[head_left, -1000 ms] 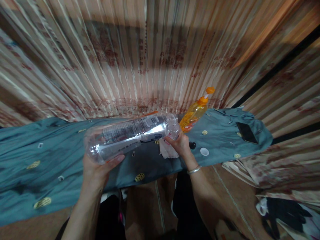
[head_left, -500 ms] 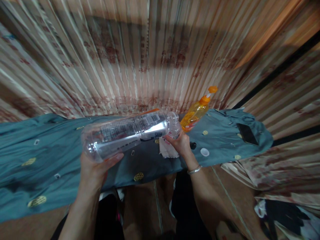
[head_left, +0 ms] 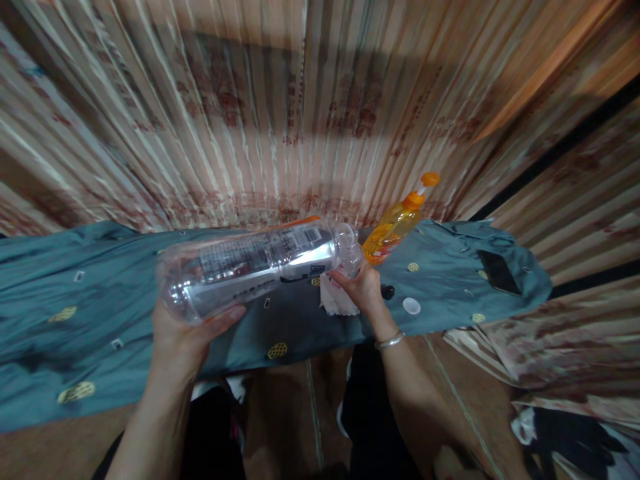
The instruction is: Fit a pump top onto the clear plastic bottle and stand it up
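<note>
Clear plastic bottle point(head_left: 240, 273) was mid-frame, a bit left of centre, held above the surface, lying close to level with its neck to the right and slightly up. Label print too blurred to read; barcode visible near the shoulder. Neck end partly covered by the right hand point(head_left: 364, 288), so mouth detail was hard to make out.

Left hand point(head_left: 181, 337) had the base: thumb along the near side, other fingers wrapped underneath and mostly hidden. Right-hand fingers closed around the neck, thumb on the near side, rest out of sight behind it. Silver bracelet point(head_left: 390, 341) on that wrist.

Just below the neck, a pale paper-like piece point(head_left: 338, 301), top edge hidden by bottle and hand. Small dark object point(head_left: 388, 292) right of the wrist, too small to identify; white disc point(head_left: 411, 306) beside it. Orange pump bottle point(head_left: 393, 230) stood behind the right hand, lower part partly blocked. Black flat slab point(head_left: 499, 272) at right of frame.

Teal cloth-covered surface point(head_left: 300, 327), cut off at the left edge. Pleated curtain point(head_left: 270, 147) filled the top. Dark heap point(head_left: 575, 430) lower right, unclear.
</note>
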{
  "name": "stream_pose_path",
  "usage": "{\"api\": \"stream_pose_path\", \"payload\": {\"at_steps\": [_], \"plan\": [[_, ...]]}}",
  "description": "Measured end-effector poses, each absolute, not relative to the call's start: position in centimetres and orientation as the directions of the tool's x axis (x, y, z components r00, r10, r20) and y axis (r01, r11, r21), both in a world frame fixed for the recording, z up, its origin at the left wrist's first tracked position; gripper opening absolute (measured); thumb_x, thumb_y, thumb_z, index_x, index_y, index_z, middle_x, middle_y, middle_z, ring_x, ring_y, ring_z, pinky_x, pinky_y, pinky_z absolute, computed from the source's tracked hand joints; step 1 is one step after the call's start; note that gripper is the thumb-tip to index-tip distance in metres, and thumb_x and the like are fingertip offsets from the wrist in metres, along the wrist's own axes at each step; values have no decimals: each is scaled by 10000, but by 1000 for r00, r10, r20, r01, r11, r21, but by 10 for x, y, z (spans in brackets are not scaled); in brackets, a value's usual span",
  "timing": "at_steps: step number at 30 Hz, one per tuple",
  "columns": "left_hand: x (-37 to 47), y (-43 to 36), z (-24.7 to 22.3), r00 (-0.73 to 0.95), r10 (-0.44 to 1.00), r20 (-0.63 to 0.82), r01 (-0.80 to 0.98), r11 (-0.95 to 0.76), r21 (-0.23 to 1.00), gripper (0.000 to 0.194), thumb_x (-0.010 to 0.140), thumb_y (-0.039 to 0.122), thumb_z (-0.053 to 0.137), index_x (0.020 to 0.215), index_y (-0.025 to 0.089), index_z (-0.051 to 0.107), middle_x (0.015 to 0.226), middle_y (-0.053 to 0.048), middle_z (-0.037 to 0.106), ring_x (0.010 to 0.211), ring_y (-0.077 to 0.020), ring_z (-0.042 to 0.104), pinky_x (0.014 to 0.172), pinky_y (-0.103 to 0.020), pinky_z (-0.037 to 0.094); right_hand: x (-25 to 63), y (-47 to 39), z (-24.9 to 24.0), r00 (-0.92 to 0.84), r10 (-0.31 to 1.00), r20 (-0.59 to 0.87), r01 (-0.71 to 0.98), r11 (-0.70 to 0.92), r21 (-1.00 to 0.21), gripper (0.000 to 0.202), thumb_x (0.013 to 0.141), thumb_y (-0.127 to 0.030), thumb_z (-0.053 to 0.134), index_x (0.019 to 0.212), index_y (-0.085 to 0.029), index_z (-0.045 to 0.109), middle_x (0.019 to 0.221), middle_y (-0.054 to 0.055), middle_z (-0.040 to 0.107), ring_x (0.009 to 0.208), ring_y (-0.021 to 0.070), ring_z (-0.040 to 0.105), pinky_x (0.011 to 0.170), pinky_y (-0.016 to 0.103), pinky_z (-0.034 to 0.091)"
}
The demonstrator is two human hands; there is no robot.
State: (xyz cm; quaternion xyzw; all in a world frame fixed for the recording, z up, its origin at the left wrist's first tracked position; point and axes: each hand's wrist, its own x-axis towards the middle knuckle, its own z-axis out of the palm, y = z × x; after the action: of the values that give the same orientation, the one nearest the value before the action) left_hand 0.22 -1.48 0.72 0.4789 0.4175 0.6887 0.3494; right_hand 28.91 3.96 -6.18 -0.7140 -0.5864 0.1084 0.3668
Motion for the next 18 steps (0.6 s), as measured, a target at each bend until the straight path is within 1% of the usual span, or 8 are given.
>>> {"api": "stream_pose_path", "payload": {"at_steps": [2,4,6,10,13,16,18], "plan": [[1,-15,7,-309,891,332,-125,-384,915,929,330,305,1047,1182,310,676,1132,-9,649,1089,-234,647,1066,-394,542,289,40,-62,291,916,277,761,-46,-648,580,714,-490,823,1177,-184,653,962,107,779,944,334,748,805,445,598],[1,-15,7,-317,888,332,-135,-389,911,924,318,291,1049,1163,325,677,1120,8,645,1118,-226,631,1066,-362,532,289,40,-63,301,912,279,762,-54,-645,575,702,-500,829,1151,-183,662,940,105,777,924,341,749,792,455,601],[1,-15,7,-320,881,348,-126,-404,906,913,314,281,1048,1148,335,680,1153,15,641,1141,-222,620,1038,-333,540,289,40,-64,309,908,284,759,-55,-649,574,687,-495,841,1140,-189,667,930,102,775,913,341,752,782,452,605],[1,-15,7,-311,876,368,-84,-411,908,883,326,311,1039,1136,309,689,1194,-1,633,1165,-239,610,972,-321,568,290,41,-65,304,909,286,756,-47,-653,574,687,-482,847,1149,-196,662,933,93,776,926,331,753,787,437,607],[2,-15,7,-315,878,360,-75,-401,913,901,336,323,1038,1160,300,677,1210,-19,642,1182,-258,605,989,-357,569,291,41,-64,301,911,282,754,-46,-656,562,694,-469,846,1143,-184,663,954,110,776,946,345,751,798,449,604],[4,-15,10,-306,882,358,-97,-403,910,909,324,312,1043,1157,296,678,1185,-27,655,1177,-277,618,1057,-420,542,291,41,-63,282,913,294,749,-18,-663,569,699,-465,843,1162,-193,655,964,101,773,949,341,750,802,450,603],[5,-15,10,-298,877,376,-102,-421,901,884,337,292,1043,1147,304,688,1174,-23,659,1176,-276,625,1091,-433,521,291,40,-63,279,915,292,745,-14,-667,561,701,-470,841,1153,-193,657,953,96,774,935,337,749,791,445,604]]}}
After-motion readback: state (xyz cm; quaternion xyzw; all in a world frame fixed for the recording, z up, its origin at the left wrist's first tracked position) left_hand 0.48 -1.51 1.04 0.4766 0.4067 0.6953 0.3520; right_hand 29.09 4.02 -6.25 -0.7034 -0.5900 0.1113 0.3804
